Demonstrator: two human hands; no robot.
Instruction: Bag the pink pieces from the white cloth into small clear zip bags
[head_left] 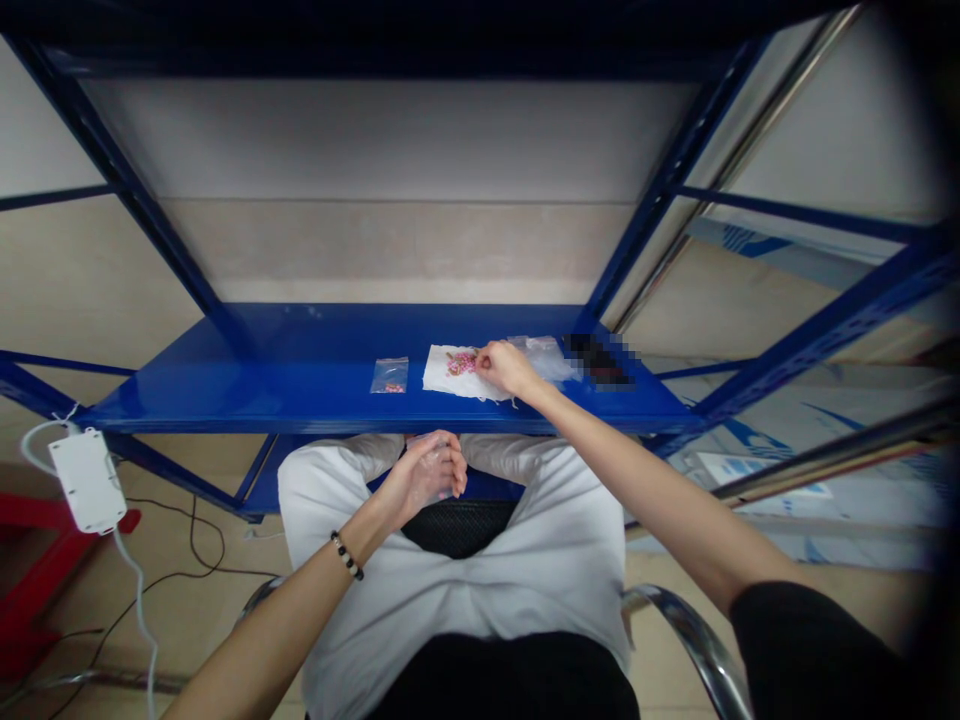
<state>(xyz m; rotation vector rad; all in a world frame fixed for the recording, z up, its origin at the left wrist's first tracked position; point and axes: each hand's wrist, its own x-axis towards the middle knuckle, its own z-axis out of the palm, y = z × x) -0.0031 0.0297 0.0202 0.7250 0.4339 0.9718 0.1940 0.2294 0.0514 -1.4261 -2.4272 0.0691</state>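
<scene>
My right hand [504,368] is over the right part of a white piece of cloth [437,375] with frayed edges. Its fingers are pinched together at a pink and brownish-green flower-like patch [461,364] on the cloth; whatever they hold is too small to make out. Above my lap, my left hand [431,468] has its fingers curled in. A shiny, see-through layer, apparently clear plastic, shows in that palm. Left of the cloth lies a small zip bag [389,374] with little pinkish-orange pieces at its bottom.
The cloth and bag lie on a blue metal shelf [300,375] near its front edge. A larger clear plastic bag [544,355] lies beyond my right hand, beside a blurred-out dark item [600,360]. A white box with a cable [88,482] hangs at the left post.
</scene>
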